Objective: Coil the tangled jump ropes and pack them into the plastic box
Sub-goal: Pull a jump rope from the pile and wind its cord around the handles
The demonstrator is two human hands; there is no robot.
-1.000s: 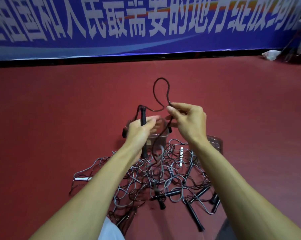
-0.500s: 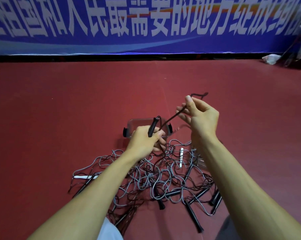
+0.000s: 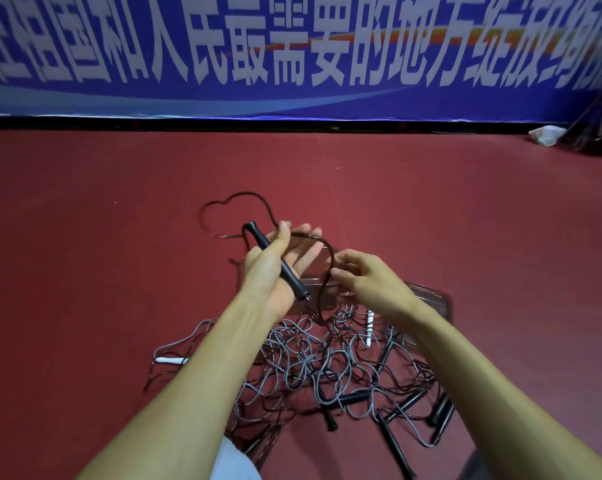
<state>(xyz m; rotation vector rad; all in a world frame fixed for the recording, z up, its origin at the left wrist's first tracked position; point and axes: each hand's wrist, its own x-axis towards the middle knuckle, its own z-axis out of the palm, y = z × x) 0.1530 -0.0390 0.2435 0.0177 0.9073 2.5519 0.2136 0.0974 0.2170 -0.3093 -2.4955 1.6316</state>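
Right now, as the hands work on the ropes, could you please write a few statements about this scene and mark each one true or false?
1. The left hand holds a black handle. True.
2. The right hand is empty. False: it pinches the black cord.
3. The pile of ropes lies on the floor. True.
4. Every handle in the pile is black. False: two white handles lie there.

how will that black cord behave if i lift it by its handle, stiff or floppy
Probably floppy but springy: the black cord arcs in an open loop beyond the left hand, yet droops below the pinching right hand. Likely light, since fingertips alone carry it. It may snag: its lower end runs into the tangled pile.
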